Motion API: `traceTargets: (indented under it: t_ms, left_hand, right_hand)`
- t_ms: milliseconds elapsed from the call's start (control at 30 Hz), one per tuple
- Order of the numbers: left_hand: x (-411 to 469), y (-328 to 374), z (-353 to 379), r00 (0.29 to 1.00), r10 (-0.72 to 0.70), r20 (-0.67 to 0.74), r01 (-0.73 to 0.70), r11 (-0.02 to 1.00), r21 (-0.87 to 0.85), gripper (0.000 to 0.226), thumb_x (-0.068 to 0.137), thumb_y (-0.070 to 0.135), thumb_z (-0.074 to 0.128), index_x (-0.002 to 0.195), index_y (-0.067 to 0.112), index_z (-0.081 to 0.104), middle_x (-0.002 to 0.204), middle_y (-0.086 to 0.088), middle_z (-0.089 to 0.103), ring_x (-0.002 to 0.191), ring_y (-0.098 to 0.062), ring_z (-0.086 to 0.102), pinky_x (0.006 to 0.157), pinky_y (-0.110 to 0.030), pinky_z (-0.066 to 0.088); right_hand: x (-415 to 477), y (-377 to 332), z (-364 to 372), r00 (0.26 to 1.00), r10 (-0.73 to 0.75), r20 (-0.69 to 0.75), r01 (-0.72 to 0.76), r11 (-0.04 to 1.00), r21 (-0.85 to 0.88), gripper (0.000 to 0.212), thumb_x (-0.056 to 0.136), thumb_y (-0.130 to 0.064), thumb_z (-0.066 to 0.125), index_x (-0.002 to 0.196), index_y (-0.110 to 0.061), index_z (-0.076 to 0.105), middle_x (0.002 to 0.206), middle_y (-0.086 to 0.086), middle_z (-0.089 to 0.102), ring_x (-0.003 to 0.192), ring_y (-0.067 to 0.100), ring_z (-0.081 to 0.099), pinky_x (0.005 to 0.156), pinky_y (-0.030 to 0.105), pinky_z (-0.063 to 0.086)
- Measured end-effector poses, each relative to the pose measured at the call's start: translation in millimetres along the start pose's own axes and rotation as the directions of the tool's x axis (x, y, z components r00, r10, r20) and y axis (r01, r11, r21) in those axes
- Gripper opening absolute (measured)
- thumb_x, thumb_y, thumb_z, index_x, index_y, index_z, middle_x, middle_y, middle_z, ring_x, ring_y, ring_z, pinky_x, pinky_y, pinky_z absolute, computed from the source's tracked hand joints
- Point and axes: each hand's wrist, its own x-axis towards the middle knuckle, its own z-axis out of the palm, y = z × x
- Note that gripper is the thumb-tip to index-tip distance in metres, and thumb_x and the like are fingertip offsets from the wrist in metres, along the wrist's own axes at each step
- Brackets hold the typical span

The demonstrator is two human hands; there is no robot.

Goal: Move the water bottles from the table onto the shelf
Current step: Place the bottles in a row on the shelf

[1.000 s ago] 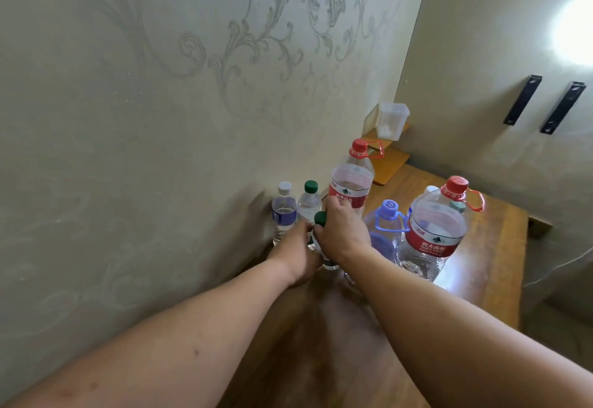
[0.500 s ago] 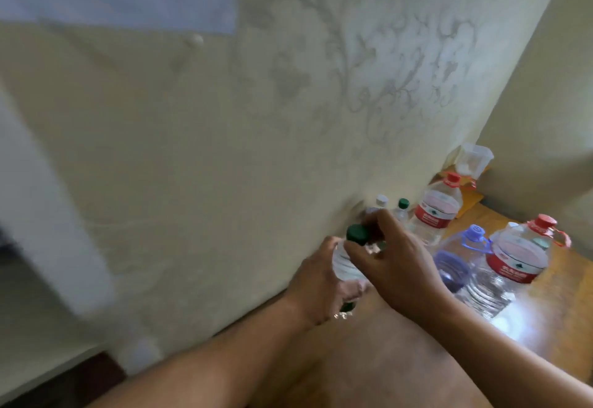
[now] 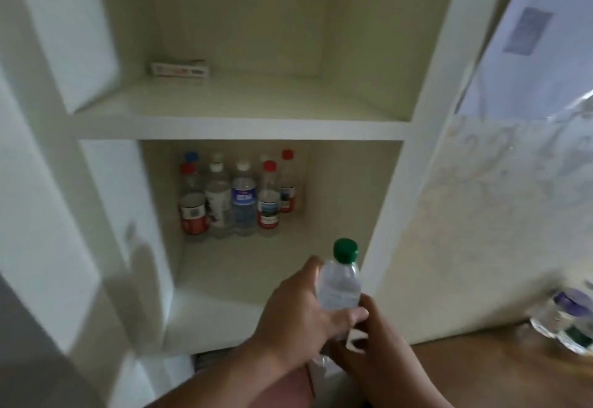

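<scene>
"Two hands on one bottle?"
"Both, yes. The left hand (image 3: 298, 314) had its fingers curled round the body of the small clear plastic bottle with the green cap (image 3: 340, 282), and the right hand (image 3: 377, 345) gripped it lower down, though the base itself was hidden."
"Where was the bottle?"
"Upright and held in the air at five o'clock in the view, just in front of the lower compartment of the white shelf unit (image 3: 244, 127) and resting on nothing."
"Anything in that compartment?"
"Several upright clear plastic bottles with red, white and blue caps (image 3: 237, 197), bunched at the back. They stood at eleven o'clock from the held one and well apart from it."
"And above?"
"A small flat white box with red print (image 3: 180, 69) lay at the back of the upper shelf, toward eleven o'clock."
"The table?"
"A brown wooden tabletop (image 3: 481, 362) showed at four o'clock, with a blurred clump of clear bottles (image 3: 561, 318) on it near the right edge."
</scene>
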Motion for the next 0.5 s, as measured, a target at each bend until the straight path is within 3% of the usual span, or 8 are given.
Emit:
traceTargets:
  t_ms: [67, 167, 267, 333, 400, 500]
  left_hand:
    - [16.9, -16.8, -19.8, 0.998, -0.001, -0.064, 0.004, 0.998, 0.056, 0.055, 0.071, 0.063, 0.086, 0.109, 0.042, 0.054, 0.099, 0.016, 0.072, 0.087, -0.001, 0.070, 0.078, -0.028, 0.060]
    - [55.1, -45.5, -34.2, 0.996, -0.005, -0.094, 0.009, 0.999, 0.047, 0.054, 0.074, 0.059, 0.085, 0.115, 0.041, 0.056, 0.103, 0.017, 0.070, 0.092, 0.000, 0.068, 0.086, -0.032, 0.060]
    - [96.2, -69.3, -35.8, 0.991, 0.013, -0.135, -0.003, 0.997, 0.075, 0.067, 0.072, 0.061, 0.085, 0.127, 0.039, 0.054, 0.117, 0.017, 0.066, 0.107, -0.006, 0.066, 0.095, -0.031, 0.058]
    - [121.8, -85.9, -33.0, 0.989, -0.020, -0.148, 0.033, 0.996, 0.085, 0.071, 0.069, 0.062, 0.085, 0.128, 0.039, 0.053, 0.121, 0.013, 0.066, 0.112, -0.014, 0.066, 0.096, -0.036, 0.058]
    - [141.5, -100.3, -26.8, 0.984, -0.075, -0.160, 0.091, 0.992, 0.091, 0.073, 0.070, 0.059, 0.084, 0.132, 0.040, 0.051, 0.128, 0.007, 0.066, 0.119, -0.022, 0.066, 0.099, -0.042, 0.058]
    - [161.9, -117.7, -16.7, 0.971, -0.072, -0.230, 0.092, 0.993, 0.079, 0.081, 0.077, 0.049, 0.082, 0.148, 0.040, 0.045, 0.146, 0.000, 0.055, 0.133, -0.026, 0.057, 0.108, -0.045, 0.053]
  right_hand:
    - [32.1, -15.3, 24.4, 1.000, 0.003, 0.001, -0.003, 1.000, 0.011, 0.050, 0.073, -0.047, 0.082, 0.115, -0.045, 0.056, 0.105, -0.018, 0.074, 0.095, 0.000, 0.072, 0.078, 0.027, 0.061]
    - [77.9, -32.7, 49.3, 0.998, 0.012, -0.054, -0.009, 0.998, 0.055, 0.035, 0.083, -0.037, 0.079, 0.110, -0.037, 0.057, 0.099, -0.013, 0.076, 0.090, 0.002, 0.072, 0.081, 0.040, 0.064]
    - [114.1, -42.5, 63.4, 0.995, 0.074, -0.065, -0.070, 0.996, 0.062, 0.027, 0.094, -0.031, 0.073, 0.107, -0.034, 0.050, 0.093, -0.010, 0.073, 0.084, 0.008, 0.070, 0.072, 0.035, 0.061]
    - [136.7, -41.3, 76.6, 0.985, 0.117, -0.124, -0.111, 0.992, 0.054, 0.025, 0.099, -0.030, 0.066, 0.115, -0.035, 0.046, 0.098, -0.010, 0.067, 0.084, 0.014, 0.066, 0.062, 0.028, 0.050]
    - [156.8, -33.9, 90.6, 0.968, 0.143, -0.204, -0.138, 0.990, 0.038, 0.028, 0.102, -0.030, 0.062, 0.127, -0.033, 0.049, 0.107, -0.008, 0.061, 0.091, 0.017, 0.061, 0.063, 0.022, 0.043]
    - [189.2, -20.0, 112.5, 0.954, 0.156, -0.258, -0.146, 0.988, 0.058, 0.010, 0.104, -0.026, 0.056, 0.105, -0.034, 0.050, 0.100, -0.006, 0.059, 0.091, 0.022, 0.058, 0.071, 0.028, 0.047]
